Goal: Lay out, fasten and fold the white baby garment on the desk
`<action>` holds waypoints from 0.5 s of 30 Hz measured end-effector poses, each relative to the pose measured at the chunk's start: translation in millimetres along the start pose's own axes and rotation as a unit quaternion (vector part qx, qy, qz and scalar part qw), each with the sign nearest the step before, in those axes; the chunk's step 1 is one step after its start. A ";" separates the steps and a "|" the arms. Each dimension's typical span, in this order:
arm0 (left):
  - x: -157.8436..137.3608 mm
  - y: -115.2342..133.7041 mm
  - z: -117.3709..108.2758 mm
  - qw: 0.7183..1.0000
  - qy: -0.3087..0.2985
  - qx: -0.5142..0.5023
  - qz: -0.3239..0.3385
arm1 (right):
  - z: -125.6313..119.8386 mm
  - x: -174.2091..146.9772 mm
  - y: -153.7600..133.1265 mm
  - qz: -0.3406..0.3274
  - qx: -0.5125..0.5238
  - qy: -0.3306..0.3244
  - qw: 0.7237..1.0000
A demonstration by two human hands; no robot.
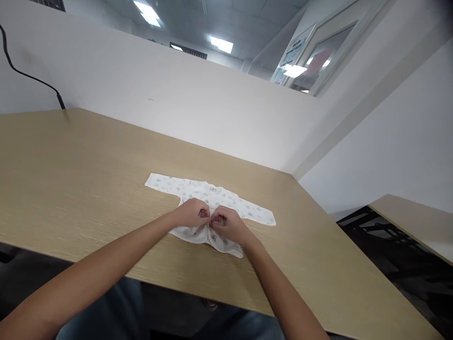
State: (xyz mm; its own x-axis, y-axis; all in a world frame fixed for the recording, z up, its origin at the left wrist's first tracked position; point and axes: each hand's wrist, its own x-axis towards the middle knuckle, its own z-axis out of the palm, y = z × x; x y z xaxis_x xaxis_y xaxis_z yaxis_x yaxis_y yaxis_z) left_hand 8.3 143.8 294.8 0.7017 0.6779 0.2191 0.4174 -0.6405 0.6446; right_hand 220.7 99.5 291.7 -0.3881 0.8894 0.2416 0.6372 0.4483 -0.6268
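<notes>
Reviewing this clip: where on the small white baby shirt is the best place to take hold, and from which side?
Probably the front opening at mid-chest, coming from the near table edge. The baby shirt lies flat, sleeves spread left and right, neck away from the person, and its two front edges meet in the middle. The left hand and right hand both pinch there.

White baby shirt (226, 200) with small grey print; light wood-grain table (71, 179); black cable (31, 78).

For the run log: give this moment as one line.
left hand pinching shirt front | right hand pinching shirt front | small white printed baby shirt flat | light wooden table
</notes>
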 end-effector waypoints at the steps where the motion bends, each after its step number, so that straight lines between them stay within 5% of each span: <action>1: 0.5 -0.3 -0.8 1.000 -0.015 -0.003 -0.001 | -0.6 -0.2 0.9 -0.003 0.005 -0.005 1.000; 5: 1.7 -1.4 -3.1 0.998 -0.050 0.034 0.003 | -2.4 -0.2 3.5 -0.007 0.015 -0.014 1.000; 15: 2.2 -5.9 1.2 0.994 -0.030 0.091 0.048 | -0.2 2.2 1.0 0.027 0.036 -0.020 0.999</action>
State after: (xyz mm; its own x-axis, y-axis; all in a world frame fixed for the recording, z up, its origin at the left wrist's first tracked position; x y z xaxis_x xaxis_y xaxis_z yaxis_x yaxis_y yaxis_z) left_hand 8.1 148.6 290.6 0.7742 0.5911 0.2264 0.4398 -0.7596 0.4791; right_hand 220.7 102.0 291.8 -0.3819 0.9069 0.1782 0.6080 0.3917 -0.6906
